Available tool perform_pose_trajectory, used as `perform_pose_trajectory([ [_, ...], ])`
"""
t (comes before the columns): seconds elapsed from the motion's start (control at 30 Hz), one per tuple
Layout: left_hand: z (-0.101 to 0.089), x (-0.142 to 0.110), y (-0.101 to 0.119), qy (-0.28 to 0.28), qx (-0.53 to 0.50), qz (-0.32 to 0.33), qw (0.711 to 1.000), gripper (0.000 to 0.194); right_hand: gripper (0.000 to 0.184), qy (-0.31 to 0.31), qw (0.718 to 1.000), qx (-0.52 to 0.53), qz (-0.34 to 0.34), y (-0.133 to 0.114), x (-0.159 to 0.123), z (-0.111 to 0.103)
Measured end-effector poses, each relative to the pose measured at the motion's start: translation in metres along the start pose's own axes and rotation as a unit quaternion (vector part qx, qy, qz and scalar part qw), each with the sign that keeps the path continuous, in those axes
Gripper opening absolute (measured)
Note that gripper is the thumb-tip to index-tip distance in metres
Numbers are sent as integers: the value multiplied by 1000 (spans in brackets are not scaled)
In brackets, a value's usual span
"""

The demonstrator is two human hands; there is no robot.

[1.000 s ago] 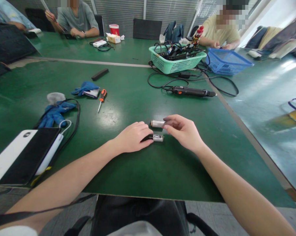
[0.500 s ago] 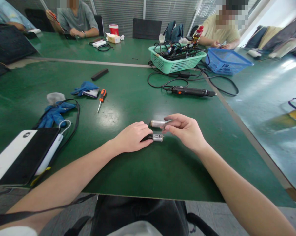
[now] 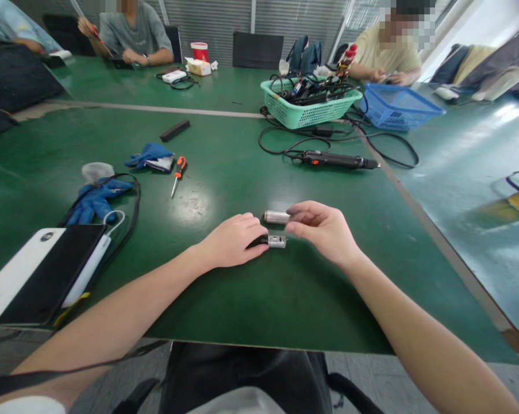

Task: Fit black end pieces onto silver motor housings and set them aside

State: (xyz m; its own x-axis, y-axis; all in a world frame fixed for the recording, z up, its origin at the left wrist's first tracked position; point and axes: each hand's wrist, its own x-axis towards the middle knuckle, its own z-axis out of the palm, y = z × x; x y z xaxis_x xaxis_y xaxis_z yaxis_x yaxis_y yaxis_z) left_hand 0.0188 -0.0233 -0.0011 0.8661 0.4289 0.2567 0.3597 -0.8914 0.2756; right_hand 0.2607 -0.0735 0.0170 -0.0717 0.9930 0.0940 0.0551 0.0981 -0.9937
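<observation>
My left hand (image 3: 244, 238) is closed around the black part of a small cylinder with a silver slotted metal end (image 3: 277, 241). This piece lies level at the tabletop, and a thin tip sticks out of its right end. To its right is my right hand (image 3: 317, 224), its thumb and curved fingers apart with nothing visible between them. Just behind the held piece lies a plain silver metal cylinder (image 3: 275, 217), its right end hidden by my right fingers. Whether those fingers touch it I cannot tell.
An orange-handled screwdriver (image 3: 179, 172) and blue gloves (image 3: 93, 201) lie left. Behind are a corded black electric screwdriver (image 3: 339, 161), a green basket (image 3: 302, 118) of tools and cables and a blue basket (image 3: 397, 112). A power bank (image 3: 87, 270) is near left. Other people sit across the table.
My right fingers have shifted slightly and spread from the tip of the held piece, so its thin end shows more clearly. My left hand has stayed in place.
</observation>
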Motion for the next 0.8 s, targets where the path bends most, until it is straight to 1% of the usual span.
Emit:
perform_pose_trajectory([
  [0.07,0,0,0,3,-2,0,1000,27,31,-1,1000,-6,-6,1,0,0],
  [0.23,0,0,1,-1,6,1,1000,27,37,-3,1000,-26,0,0,-2,-2],
  [0.4,1,0,1,0,3,-1,1000,26,32,-9,999,-31,3,-5,-4,-1],
  [0.53,1,0,1,-1,2,-1,1000,27,37,-12,999,-38,-7,-5,-3,-1],
  [0.63,1,0,1,-5,6,-2,1000,28,38,-15,999,-45,-2,-3,-1,-2],
  [0.7,1,0,1,-5,6,-1,1000,28,36,-6,999,-47,4,-3,-1,-2],
  [0.8,2,0,0,-5,6,0,1000,28,33,40,997,-63,13,-5,-2,-2],
])
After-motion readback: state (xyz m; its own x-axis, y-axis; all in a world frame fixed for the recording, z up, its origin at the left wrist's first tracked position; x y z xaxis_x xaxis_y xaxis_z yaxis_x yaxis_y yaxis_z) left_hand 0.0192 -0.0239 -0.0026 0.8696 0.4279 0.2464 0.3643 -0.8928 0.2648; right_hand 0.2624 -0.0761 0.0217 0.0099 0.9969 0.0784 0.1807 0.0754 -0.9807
